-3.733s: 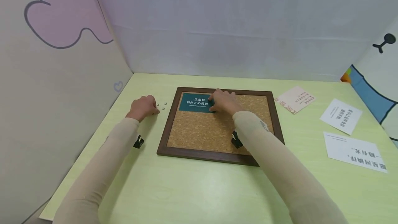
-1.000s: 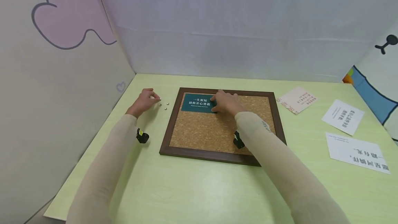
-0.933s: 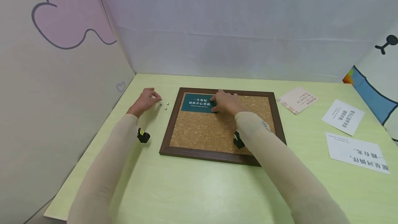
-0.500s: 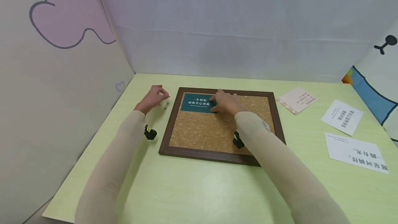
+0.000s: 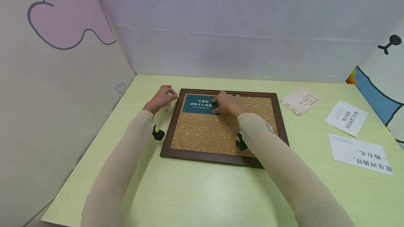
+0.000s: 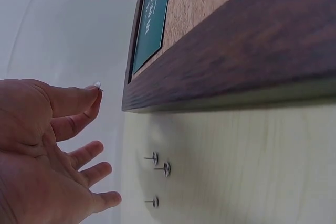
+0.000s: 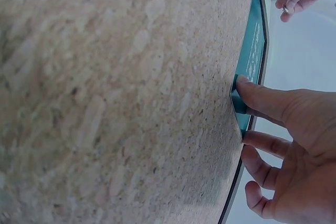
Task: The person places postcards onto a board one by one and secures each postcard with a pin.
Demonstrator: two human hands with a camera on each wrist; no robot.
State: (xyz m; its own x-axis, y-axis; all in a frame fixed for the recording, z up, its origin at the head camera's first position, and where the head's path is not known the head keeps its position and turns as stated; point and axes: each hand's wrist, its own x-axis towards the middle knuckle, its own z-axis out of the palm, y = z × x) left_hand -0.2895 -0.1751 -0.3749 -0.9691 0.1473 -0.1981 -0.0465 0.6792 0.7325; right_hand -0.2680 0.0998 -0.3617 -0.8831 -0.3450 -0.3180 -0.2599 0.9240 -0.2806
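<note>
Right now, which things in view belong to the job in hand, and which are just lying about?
In the job, it seems:
left hand pinching a thumbtack
right hand holding the teal card
corkboard
three loose tacks

Probably just lying about:
pink card
small white card
long white card

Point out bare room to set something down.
Bare: the table between the sleeves, nearer than the corkboard; the cork below the green card. Crowded: left of the corkboard, by the left hand and three pushpins; right, with three cards.
</note>
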